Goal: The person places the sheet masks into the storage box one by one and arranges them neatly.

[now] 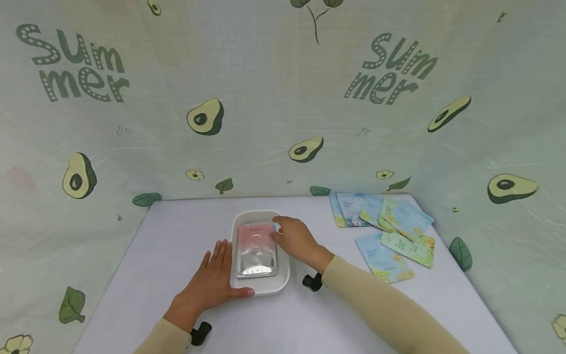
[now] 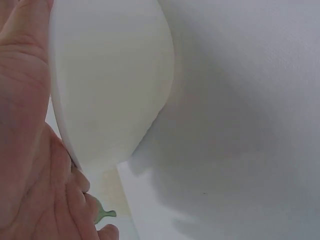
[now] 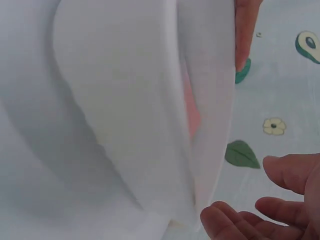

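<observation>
A white tray (image 1: 283, 282) with rounded corners sits mid-table. Inside it lies a flat sachet (image 1: 256, 248), pink at the far half and shiny silver at the near half. My left hand (image 1: 214, 280) rests along the tray's left side, fingers straight and thumb along the near rim. My right hand (image 1: 296, 238) is over the tray's far right rim, fingertips close to the sachet. A small blue patch shows beside these fingertips. In the right wrist view, the thumb and fingers (image 3: 220, 220) stand apart with nothing between them.
Several blue and green printed sachets (image 1: 409, 219) lie overlapping at the back right of the table (image 1: 185, 231). Two more, a blue one (image 1: 384, 258) and a green one (image 1: 411, 248), lie nearer. A cloth printed with avocados (image 1: 205, 117) hangs behind and at both sides.
</observation>
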`<state>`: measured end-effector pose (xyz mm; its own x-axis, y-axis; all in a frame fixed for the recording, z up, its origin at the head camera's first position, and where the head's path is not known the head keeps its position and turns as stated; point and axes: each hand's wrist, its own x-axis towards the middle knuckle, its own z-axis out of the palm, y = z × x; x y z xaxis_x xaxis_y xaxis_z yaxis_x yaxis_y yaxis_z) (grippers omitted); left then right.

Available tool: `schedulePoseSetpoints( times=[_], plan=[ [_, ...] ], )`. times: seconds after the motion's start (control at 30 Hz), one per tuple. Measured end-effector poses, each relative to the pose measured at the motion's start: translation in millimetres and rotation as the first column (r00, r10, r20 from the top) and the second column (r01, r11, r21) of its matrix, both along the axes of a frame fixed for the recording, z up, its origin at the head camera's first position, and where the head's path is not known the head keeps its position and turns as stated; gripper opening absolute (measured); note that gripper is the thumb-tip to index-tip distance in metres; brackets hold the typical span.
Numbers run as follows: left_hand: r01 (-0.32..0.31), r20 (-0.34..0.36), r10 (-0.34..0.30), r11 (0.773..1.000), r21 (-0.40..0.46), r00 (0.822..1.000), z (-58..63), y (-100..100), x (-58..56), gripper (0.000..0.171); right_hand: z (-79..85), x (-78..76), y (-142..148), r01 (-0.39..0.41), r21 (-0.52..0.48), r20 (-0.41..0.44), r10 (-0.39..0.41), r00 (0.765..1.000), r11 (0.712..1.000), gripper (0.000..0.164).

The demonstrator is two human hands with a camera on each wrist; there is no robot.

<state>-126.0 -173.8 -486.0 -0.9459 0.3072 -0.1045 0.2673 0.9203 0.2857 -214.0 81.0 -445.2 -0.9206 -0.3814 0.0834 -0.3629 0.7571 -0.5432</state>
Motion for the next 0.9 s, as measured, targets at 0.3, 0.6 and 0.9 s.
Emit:
schedulePoseSetpoints(
  times=[0.3,0.6,0.9],
  plan=[
    [-0.003,-0.004,0.003,1.000,0.011,1.000,-2.9,-0.6,-1.1,0.142,-31.6,-7.7,68.0,0.119,0.090,-0.061,-0.114,0.992,0.989,0.052],
    [-0.003,0.022,0.003,1.000,0.022,1.000,0.7,-0.6,-0.7,0.144,-62.4,-16.5,153.1,0.145,0.397,-0.189,-0.074,0.979,0.906,0.077],
    [-0.006,0.033,0.004,0.999,0.047,0.999,3.2,0.7,0.3,0.142,-77.8,-21.3,199.0,0.213,0.433,-0.089,-0.193,0.977,0.876,0.092]
  ],
)
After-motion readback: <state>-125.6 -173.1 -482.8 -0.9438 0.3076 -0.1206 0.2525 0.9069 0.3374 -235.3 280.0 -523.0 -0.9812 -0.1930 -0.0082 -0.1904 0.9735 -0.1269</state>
